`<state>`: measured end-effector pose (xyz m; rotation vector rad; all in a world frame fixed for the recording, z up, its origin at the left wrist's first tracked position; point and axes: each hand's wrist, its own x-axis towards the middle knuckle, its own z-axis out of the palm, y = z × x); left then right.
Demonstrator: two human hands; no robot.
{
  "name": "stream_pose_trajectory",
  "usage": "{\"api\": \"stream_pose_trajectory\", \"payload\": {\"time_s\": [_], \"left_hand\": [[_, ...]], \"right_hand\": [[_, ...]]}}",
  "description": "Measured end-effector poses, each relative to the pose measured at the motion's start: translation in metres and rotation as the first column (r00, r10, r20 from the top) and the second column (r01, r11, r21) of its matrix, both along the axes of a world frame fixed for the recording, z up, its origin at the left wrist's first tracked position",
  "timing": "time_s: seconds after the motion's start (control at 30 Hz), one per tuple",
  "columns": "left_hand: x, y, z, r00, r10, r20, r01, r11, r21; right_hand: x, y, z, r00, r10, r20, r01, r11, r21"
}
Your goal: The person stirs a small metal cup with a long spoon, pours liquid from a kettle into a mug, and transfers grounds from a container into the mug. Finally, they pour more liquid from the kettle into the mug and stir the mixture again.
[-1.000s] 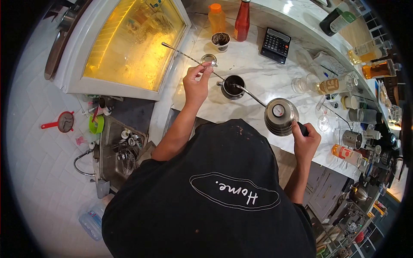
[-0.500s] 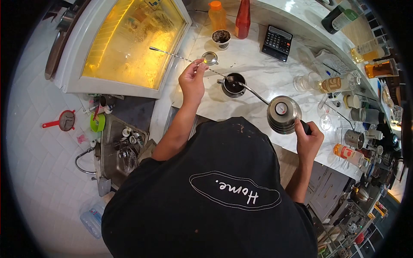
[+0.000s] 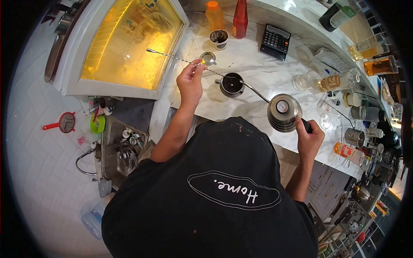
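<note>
Pinched in the fingers of my left hand (image 3: 190,82) is a long twisted bar spoon (image 3: 168,55), its lower end reaching into a dark-filled metal cup (image 3: 232,84). My right hand (image 3: 309,137) grips the black handle of a steel gooseneck kettle (image 3: 285,112). The kettle's thin spout ends at the cup's right rim. A small round metal-rimmed dish (image 3: 208,58) lies just beyond my left fingertips. Behind it stands a white tub (image 3: 219,38) with dark contents.
An orange bottle (image 3: 214,16), a red bottle (image 3: 241,19) and a calculator (image 3: 275,41) are at the counter's back. Glassware and bottles (image 3: 337,82) crowd the right. A glass-fronted case (image 3: 129,43) and a sink (image 3: 114,150) are on the left.
The spoon and my left hand have shifted slightly; the spoon's lower end sits differently in the cup. The kettle stays nearly in place, its spout still at the cup.
</note>
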<state>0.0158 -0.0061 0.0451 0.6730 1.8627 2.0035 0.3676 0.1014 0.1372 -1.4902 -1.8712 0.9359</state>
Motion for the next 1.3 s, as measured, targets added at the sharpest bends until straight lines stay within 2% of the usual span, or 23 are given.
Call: {"api": "stream_pose_trajectory", "payload": {"time_s": [0.2,0.77,0.97,1.07,1.17,1.3], "left_hand": [[0.002,-0.006,-0.004,0.995,-0.023,-0.093,0.017,0.998,-0.067],[0.004,-0.012,-0.009,0.995,-0.013,-0.102,0.007,0.998,-0.059],[0.005,-0.008,-0.013,0.986,0.011,-0.169,-0.020,0.998,-0.056],[0.005,-0.012,-0.007,0.971,-0.058,-0.232,0.011,0.980,-0.198],[0.005,-0.011,-0.008,0.951,-0.053,-0.303,-0.014,0.976,-0.216],[0.007,-0.011,-0.008,0.957,-0.050,-0.285,-0.017,0.974,-0.226]], "right_hand": [[0.002,0.000,-0.006,1.000,0.000,-0.025,0.000,1.000,-0.005],[-0.007,0.002,-0.001,0.999,0.028,-0.022,-0.028,0.999,-0.014],[-0.004,0.005,-0.007,0.999,0.019,-0.043,-0.021,0.999,-0.041],[-0.005,0.005,-0.008,0.999,0.026,-0.032,-0.027,0.999,-0.038],[-0.008,0.003,-0.004,0.999,0.028,-0.017,-0.029,0.999,-0.023],[-0.008,0.001,-0.004,0.999,0.036,-0.024,-0.035,0.999,0.016]]}}
